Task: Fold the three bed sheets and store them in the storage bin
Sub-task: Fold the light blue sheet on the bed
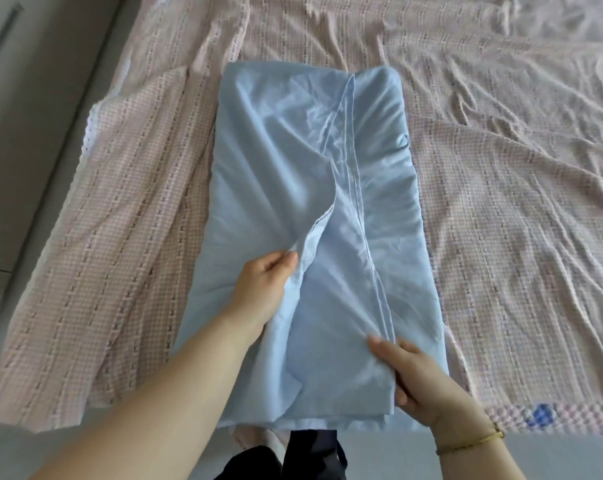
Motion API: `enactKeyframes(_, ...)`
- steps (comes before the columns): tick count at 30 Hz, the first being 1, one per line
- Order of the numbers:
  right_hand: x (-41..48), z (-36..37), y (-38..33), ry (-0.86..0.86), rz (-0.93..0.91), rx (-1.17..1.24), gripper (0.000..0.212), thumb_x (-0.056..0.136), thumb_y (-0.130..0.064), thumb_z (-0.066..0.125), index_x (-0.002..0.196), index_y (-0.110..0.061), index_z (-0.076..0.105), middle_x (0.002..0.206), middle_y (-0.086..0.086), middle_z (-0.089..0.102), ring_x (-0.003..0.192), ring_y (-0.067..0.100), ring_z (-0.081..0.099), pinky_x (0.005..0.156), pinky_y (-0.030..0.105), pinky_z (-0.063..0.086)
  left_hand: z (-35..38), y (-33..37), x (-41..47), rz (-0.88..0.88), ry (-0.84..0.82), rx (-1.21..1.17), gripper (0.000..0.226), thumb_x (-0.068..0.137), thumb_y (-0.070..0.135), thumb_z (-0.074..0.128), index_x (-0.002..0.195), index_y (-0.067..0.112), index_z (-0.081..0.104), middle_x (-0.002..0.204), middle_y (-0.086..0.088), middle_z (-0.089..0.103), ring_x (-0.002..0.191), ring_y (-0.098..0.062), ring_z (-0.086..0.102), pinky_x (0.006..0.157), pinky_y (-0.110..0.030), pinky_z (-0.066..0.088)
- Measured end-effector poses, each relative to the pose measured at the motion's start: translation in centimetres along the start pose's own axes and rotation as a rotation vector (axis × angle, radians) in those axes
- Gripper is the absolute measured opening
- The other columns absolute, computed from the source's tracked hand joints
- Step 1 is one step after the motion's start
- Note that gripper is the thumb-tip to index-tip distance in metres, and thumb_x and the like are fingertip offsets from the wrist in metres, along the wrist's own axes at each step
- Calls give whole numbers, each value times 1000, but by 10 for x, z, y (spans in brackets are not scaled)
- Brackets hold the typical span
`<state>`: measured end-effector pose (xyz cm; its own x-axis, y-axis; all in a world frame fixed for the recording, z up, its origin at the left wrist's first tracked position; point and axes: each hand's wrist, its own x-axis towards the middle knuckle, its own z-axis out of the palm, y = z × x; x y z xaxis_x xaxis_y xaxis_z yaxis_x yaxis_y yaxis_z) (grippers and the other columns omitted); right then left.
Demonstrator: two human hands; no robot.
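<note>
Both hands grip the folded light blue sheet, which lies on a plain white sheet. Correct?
No: the head view shows the folded light blue sheet lying on a pink checked sheet. The left hand and right hand do grip it.

one blue sheet [286, 161], one pink checked sheet [508, 188], one bracelet [473, 443], and two hands, left [262, 289] and right [423, 381]

The folded sheet [293, 161] on top of the wider spread sheet [508, 188], floor [33, 140] along the left side.
</note>
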<state>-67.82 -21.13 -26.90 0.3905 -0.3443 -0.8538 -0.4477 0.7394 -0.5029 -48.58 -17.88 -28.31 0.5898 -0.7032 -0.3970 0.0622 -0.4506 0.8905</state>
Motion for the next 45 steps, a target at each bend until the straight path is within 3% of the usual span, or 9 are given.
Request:
enactKeyframes(6,2,-17,18,417,-102,-294,37,92,-16,52,56,-6,49,35,-1,44,28,7,37,34,17,32,7,-16,-31,155,-439,272,31,97,18,39,120,9,59,114,9,57,108,2,48,83,7,29)
enactKeyframes(10,8,-1,5,683,-419,-264,26,90,-11,53,64,-8,54,50,1,56,41,2,51,45,14,41,-36,-38,-44,423,28,528,35,84,24,48,103,1,66,107,-14,66,103,-12,53,94,-10,35)
enactKeyframes(15,38,39,-33,293,-238,-109,10,88,-19,59,84,-12,52,80,9,63,64,19,60,56,29,51,-69,-51,-48,-216,200,658,62,88,31,57,140,8,33,136,-20,47,121,-36,46,97,-38,36)
enactKeyframes(21,37,47,-33,-280,51,-281,18,73,-22,68,83,-9,62,67,6,59,53,17,49,46,20,44,-73,-57,-40,-246,165,668,63,88,36,55,141,13,30,134,-18,48,119,-36,48,93,-37,37)
enactKeyframes(25,24,23,-15,-202,90,-493,29,74,-29,67,61,-6,57,40,3,44,32,10,31,32,15,23,-77,-67,-59,-162,220,735,72,79,51,56,135,8,41,124,-21,56,110,-40,54,89,-42,43)
enactKeyframes(32,38,22,-19,-79,92,-411,14,90,-15,55,83,-10,66,72,5,71,62,17,65,57,24,54,-88,-86,-85,-185,136,451,76,70,42,73,132,8,44,125,-13,56,113,-26,52,94,-30,38)
enactKeyframes(35,42,29,-31,-81,-6,-275,7,86,-13,61,86,-11,68,84,7,73,76,21,68,78,35,55,-89,-88,-84,-63,172,337,60,73,13,75,121,37,49,119,1,55,104,-10,47,88,-15,33)
enactKeyframes(38,37,15,-40,-261,9,-423,26,65,-24,70,81,-4,67,76,11,70,65,22,65,58,31,54,-92,-97,-84,94,173,412,70,76,18,66,104,75,36,108,27,49,93,-1,48,81,-4,32)
enactKeyframes(45,61,-17,-72,-284,-42,-260,74,23,-45,90,85,-9,73,76,12,72,64,18,68,58,24,55,-83,-94,-73,332,305,677,46,92,58,23,112,27,49,132,19,39,108,-22,44,101,-28,28)
